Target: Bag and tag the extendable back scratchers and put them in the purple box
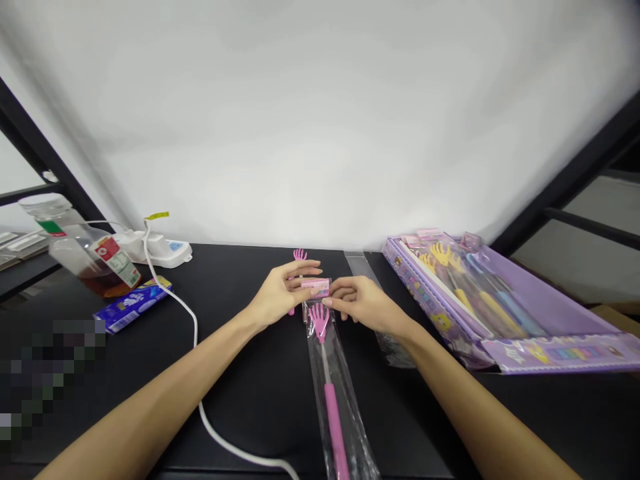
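Both hands [367,303] touch edges of the pink card [316,287].

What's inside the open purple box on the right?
The purple box holds yellow hand-ended sticks and blue-handled sticks, in what looks like clear wrap. Whatever lies beneath them is covered, so I can't give a full count.

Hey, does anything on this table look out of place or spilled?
Nothing looks spilled or broken. Only the white cord seems untidy: it trails loosely across the black table, crossing the end of the blue packet.
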`<state>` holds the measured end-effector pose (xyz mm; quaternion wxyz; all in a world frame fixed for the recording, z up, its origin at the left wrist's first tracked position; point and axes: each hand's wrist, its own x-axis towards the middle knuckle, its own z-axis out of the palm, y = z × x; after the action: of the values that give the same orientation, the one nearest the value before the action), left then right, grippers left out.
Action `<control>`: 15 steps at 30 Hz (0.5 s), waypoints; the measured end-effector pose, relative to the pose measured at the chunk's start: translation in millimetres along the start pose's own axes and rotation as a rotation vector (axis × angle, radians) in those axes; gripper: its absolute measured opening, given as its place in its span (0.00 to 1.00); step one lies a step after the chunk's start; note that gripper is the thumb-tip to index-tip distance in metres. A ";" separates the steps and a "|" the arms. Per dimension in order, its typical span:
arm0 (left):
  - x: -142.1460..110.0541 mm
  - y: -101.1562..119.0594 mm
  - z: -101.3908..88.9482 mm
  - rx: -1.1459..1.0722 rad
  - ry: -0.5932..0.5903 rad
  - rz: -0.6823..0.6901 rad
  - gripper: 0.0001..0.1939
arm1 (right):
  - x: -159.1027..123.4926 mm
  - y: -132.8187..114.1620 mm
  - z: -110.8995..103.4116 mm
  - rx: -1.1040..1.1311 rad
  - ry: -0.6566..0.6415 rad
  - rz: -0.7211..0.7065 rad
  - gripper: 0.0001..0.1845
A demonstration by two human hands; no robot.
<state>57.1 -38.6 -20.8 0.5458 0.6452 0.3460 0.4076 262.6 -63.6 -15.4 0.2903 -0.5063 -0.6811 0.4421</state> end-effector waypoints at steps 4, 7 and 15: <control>-1.6 -2.9 0.8 0.022 -0.093 0.037 0.36 | 2.4 3.7 -2.2 0.129 0.018 -0.024 0.19; -3.3 -4.1 2.1 0.056 -0.128 0.036 0.40 | 4.1 5.1 -5.2 0.197 0.087 -0.065 0.20; 0.6 9.9 6.2 0.054 0.146 0.036 0.39 | -3.6 -3.7 -9.0 0.209 -0.072 0.060 0.22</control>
<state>63.0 -42.3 -11.4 0.4938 0.6344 0.3841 0.4540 269.7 -64.6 -7.9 0.3036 -0.4771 -0.6259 0.5371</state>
